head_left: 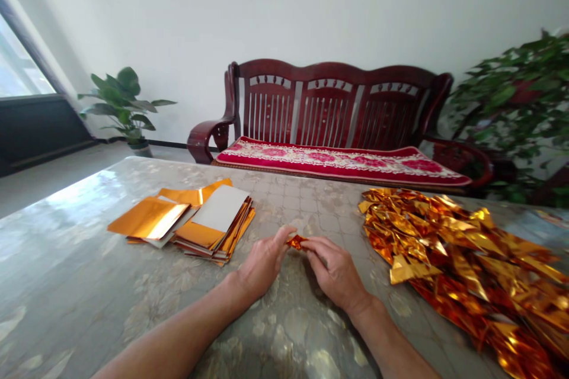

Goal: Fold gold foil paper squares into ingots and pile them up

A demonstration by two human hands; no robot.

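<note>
Between my two hands, just above the table, is a small folded piece of shiny orange-gold foil paper (296, 241). My left hand (265, 257) pinches its left end with the thumb and fingers. On the other end, my right hand (333, 266) is closed with its fingertips. To the left lies a loose stack of flat gold foil paper sheets (204, 231), some with the pale back turned up. At the right spreads a large heap of folded gold foil pieces (471, 266).
A patterned, glossy cover lies over the table (151, 302). Beyond its far edge stands a dark red wooden bench (329, 100) with a red floral seat cover (324, 157). Potted plants stand at the left (128, 103) and right (520, 95).
</note>
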